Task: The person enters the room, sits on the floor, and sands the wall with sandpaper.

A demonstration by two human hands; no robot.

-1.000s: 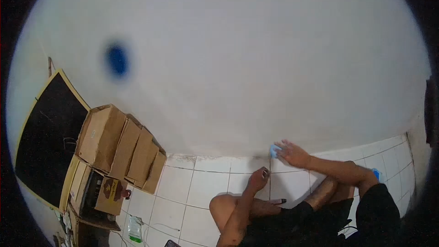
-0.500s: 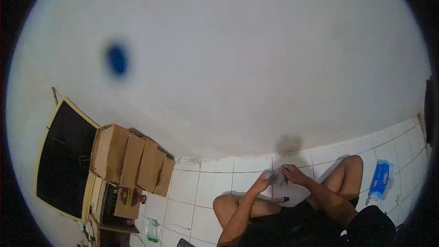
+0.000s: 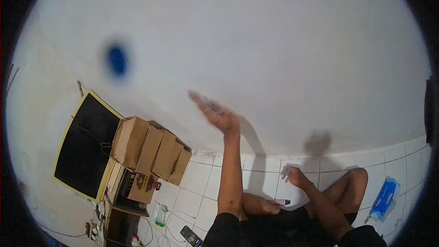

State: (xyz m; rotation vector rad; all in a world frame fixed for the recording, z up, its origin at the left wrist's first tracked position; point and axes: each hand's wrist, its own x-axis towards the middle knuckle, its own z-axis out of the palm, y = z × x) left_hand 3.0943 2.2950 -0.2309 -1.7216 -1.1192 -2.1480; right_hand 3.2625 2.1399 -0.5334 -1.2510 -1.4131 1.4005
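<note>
My left hand (image 3: pixel 218 115) is raised in front of the wall, its fingers stretched out and slightly smeared by motion. Across its palm and fingers lies a thin, pale, shiny material (image 3: pixel 213 108), too blurred to name. My right hand (image 3: pixel 296 176) hangs low over the floor near my knees. Its fingers are loosely bent and apart, with a whitish look at the tips; I can make out no object there. A small dark-and-pink item (image 3: pixel 282 202) lies by my leg, below the right hand.
Cardboard boxes (image 3: pixel 153 151) stand at the left beside a yellow-edged dark panel (image 3: pixel 87 144). A phone (image 3: pixel 191 236), cables and a green-white packet (image 3: pixel 160 215) lie on the tiles (image 3: pixel 199 178). On the right is a blue wipes-like pack (image 3: pixel 383 200). A plain wall (image 3: pixel 274 64) rises ahead.
My hands were close together with pale material between them. Now the left has swung up and to the left, while the right stays low. The view has shifted slightly.
</note>
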